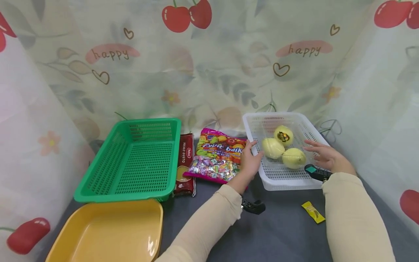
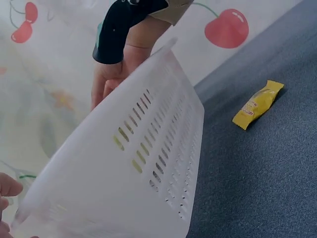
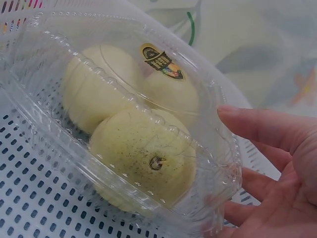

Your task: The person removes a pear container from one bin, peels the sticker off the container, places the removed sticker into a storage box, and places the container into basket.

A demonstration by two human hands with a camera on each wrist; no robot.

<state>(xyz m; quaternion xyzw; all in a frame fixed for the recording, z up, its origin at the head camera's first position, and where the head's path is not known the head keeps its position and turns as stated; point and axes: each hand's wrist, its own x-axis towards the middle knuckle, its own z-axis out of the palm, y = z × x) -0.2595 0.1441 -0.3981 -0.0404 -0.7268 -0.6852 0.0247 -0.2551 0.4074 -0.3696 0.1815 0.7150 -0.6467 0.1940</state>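
Note:
A clear plastic box (image 3: 44,119) with three pale yellow round fruits (image 3: 143,153) sits inside the white basket (image 1: 278,185). A black label sticks to its lid. My right hand (image 1: 325,156) is inside the basket's right rim, its fingers extended at the end of the box. The right wrist view shows thumb and fingers (image 3: 262,126) spread apart at the box's side. At the basket's left rim is my left hand (image 1: 250,162), thumb and fingers apart, close beside the candy bag (image 1: 216,156). Only a few left fingertips (image 2: 7,186) show in the left wrist view.
A small yellow wrapped snack (image 1: 313,212) lies in front of the white basket. To the left stand a green basket (image 1: 127,198) and a yellow tray (image 1: 158,225). A dark red packet (image 1: 186,163) lies between the green basket and the candy bag. Printed curtains (image 1: 203,72) hang behind.

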